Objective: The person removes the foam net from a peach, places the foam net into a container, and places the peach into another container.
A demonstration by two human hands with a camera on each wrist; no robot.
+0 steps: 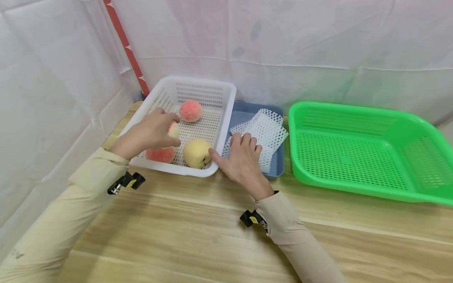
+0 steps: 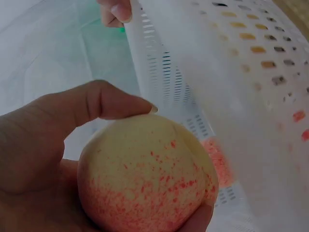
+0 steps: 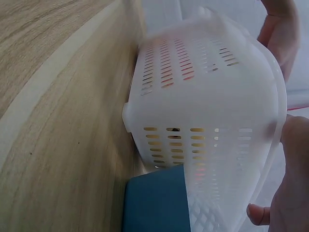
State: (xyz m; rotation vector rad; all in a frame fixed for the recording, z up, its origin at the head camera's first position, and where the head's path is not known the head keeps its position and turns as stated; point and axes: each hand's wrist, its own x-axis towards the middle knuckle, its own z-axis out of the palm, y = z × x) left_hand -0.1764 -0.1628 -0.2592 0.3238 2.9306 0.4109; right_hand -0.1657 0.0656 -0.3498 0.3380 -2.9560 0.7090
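My left hand grips a pale peach with red speckles inside the white basket, thumb on one side and fingers round the other. Two pinkish-red peaches, one at the back and one below the hand, lie in the same basket. Near its front right corner sits a yellow round fruit with a dark spot. My right hand rests at the basket's right side, thumb on the rim and fingers loosely bent over white foam net sleeves. These sleeves lie in a blue-grey tray.
To the right stands a large green basket, close beside the tray. White sheeting hangs behind and to the left, with a red strip at the back left. Everything rests on a wooden table.
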